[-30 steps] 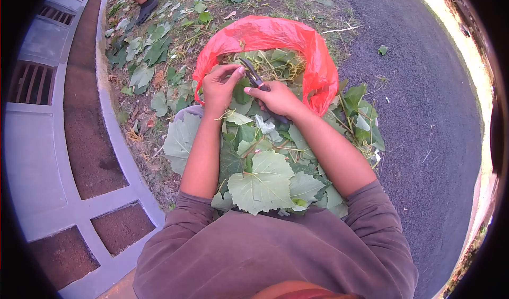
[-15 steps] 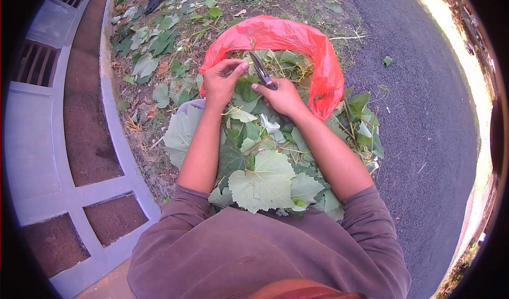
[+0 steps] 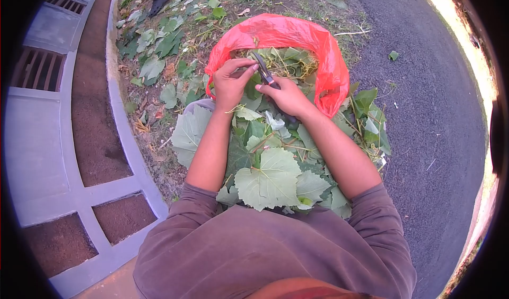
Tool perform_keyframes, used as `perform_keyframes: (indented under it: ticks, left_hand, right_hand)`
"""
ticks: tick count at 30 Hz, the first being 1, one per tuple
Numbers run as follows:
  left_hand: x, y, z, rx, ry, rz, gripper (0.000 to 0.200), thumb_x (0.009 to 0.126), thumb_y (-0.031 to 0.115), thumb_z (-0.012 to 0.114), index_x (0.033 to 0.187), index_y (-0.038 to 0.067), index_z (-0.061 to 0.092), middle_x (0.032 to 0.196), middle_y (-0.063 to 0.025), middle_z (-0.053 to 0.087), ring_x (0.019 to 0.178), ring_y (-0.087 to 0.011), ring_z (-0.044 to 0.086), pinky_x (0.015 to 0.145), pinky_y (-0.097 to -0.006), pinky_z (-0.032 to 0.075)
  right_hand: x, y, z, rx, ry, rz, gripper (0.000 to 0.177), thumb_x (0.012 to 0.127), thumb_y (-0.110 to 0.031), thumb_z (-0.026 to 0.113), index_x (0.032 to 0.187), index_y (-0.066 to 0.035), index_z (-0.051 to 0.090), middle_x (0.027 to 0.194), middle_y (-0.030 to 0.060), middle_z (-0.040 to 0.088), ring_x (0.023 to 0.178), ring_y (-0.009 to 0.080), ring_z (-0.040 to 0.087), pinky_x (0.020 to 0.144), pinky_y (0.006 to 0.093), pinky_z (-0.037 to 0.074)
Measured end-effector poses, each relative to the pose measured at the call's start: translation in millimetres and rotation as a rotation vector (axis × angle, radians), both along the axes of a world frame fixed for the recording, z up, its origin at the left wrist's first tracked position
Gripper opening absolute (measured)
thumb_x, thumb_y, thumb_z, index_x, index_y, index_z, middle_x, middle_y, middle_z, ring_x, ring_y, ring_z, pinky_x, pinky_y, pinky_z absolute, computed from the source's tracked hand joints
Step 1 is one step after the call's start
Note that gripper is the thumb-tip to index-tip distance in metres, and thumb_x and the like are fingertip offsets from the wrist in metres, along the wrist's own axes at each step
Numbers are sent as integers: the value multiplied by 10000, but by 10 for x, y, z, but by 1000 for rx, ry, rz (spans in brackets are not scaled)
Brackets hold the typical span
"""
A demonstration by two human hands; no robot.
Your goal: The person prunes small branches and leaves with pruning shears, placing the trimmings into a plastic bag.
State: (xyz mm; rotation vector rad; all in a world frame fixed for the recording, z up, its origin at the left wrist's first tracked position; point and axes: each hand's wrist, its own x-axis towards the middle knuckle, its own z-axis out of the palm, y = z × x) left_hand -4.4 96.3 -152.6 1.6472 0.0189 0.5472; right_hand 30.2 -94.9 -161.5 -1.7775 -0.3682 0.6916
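My right hand (image 3: 289, 96) is closed on dark-handled pruning shears (image 3: 263, 70), whose blades point up and left over the bag opening. My left hand (image 3: 231, 86) is pinched, thumb and finger together, close beside the blades; anything between its fingertips is too small to make out. Around both hands lies an open red plastic bag (image 3: 270, 27) with leaves and thin curly stems (image 3: 297, 66) inside. Large green leaves (image 3: 268, 178) are piled on my lap below my hands.
More cut leaves (image 3: 152, 66) lie on the soil at the upper left, near another person's foot in a dark shoe (image 3: 160, 1). A grey kerb with drain openings (image 3: 77, 201) runs along the left. Asphalt (image 3: 429, 124) is on the right.
The whole view has shifted slightly, so things appear a little further right. The fingertips of my left hand are now nearer the shears' blades.
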Motion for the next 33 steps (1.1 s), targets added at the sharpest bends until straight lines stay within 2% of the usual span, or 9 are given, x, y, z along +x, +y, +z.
perform_keyframes:
  ticks: [7, 13, 22, 24, 25, 27, 28, 30, 33]
  left_hand:
    - [-11, -12, 31, 60, -1, -9, 187, 892, -57, 812, 1062, 17, 827, 1063, -84, 772, 977, -137, 734, 844, -267, 623]
    - [-10, 12, 7, 48, 24, -25, 179, 894, -57, 809, 1062, 4, 822, 1024, -85, 769, 946, -134, 743, 839, -270, 620]
    - [-5, 10, 41, 101, 59, -10, 150, 930, -41, 795, 1079, -22, 801, 1018, -67, 775, 941, -107, 726, 848, -249, 584]
    - [-23, 10, 64, 200, 113, 17, 150, 935, -29, 795, 1084, -17, 801, 1021, -63, 778, 947, -104, 725, 852, -248, 581]
    - [-60, 22, 36, 200, 112, 15, 150, 935, -29, 795, 1084, -17, 801, 1021, -63, 778, 947, -104, 725, 852, -248, 581]
    - [4, 27, -4, 136, 97, 26, 147, 940, -17, 796, 1086, -13, 802, 1022, -52, 779, 949, -98, 722, 855, -243, 575]
    - [-3, 1, 9, 86, 111, 29, 141, 942, -14, 796, 1083, -11, 802, 1032, -44, 778, 964, -98, 722, 864, -242, 574]
    - [4, -6, 21, 81, 112, 41, 152, 920, -17, 808, 1071, -7, 808, 1051, -65, 757, 958, -136, 752, 873, -269, 614]
    - [9, -33, 6, 9, 120, 34, 144, 922, -21, 803, 1066, -15, 803, 1056, -61, 753, 979, -135, 751, 882, -270, 618]
  right_hand:
    - [5, 2, -15, 23, 13, -22, 507, 919, -533, 759, 999, -34, 724, 789, 58, 696, 736, 178, 661, 726, 357, 517]
    - [9, -21, 72, -116, 28, 10, 517, 905, -561, 761, 963, -47, 741, 772, 62, 695, 739, 184, 668, 733, 362, 519]
    - [43, -14, 88, -261, -28, -4, 526, 888, -576, 757, 981, -60, 792, 790, 129, 728, 786, 266, 723, 782, 417, 547]
    - [20, -3, 92, -265, -10, -18, 529, 886, -579, 757, 949, -54, 786, 764, 127, 719, 777, 270, 721, 777, 423, 546]
    - [-21, 14, 67, -264, -11, -20, 529, 886, -579, 757, 949, -54, 786, 764, 127, 719, 777, 270, 721, 777, 423, 546]
    - [12, 25, 24, -162, -43, -42, 471, 931, -514, 772, 889, -47, 729, 686, 14, 645, 611, 123, 610, 605, 331, 476]
    - [19, 24, 20, -119, 0, -27, 446, 937, -490, 771, 898, -52, 700, 707, 11, 636, 638, 124, 602, 623, 317, 464]
    - [33, 23, -20, -97, 41, -1, 556, 888, -582, 750, 1002, -38, 748, 838, 114, 712, 798, 255, 685, 789, 405, 525]
    - [50, -7, -27, 21, 149, 21, 463, 917, -486, 765, 1003, -34, 713, 802, 55, 664, 762, 174, 630, 740, 346, 502]
